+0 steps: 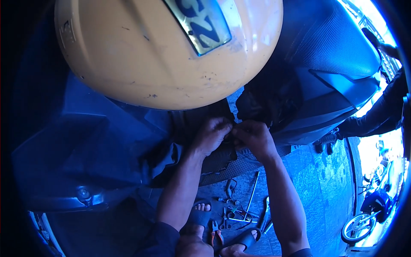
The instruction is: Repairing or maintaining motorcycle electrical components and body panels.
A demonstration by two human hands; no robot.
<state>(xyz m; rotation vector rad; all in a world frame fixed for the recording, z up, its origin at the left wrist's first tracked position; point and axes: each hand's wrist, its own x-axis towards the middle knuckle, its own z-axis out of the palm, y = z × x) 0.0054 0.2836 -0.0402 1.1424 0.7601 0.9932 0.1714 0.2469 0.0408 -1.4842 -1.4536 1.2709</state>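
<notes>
Left hand [212, 137] and right hand [255, 139] are pinching by the footboard's [233, 166] edge (can't tell on what). Slack fingertips could be dropping anything tiny.

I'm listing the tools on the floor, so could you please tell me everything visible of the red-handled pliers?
The pliers lie on the floor beside the person's right sandal, head pointing away from the person. The head looks metallic; the two handles look covered in orange-red plastic and are spread apart. Whether the sandal touches them is unclear.
</notes>
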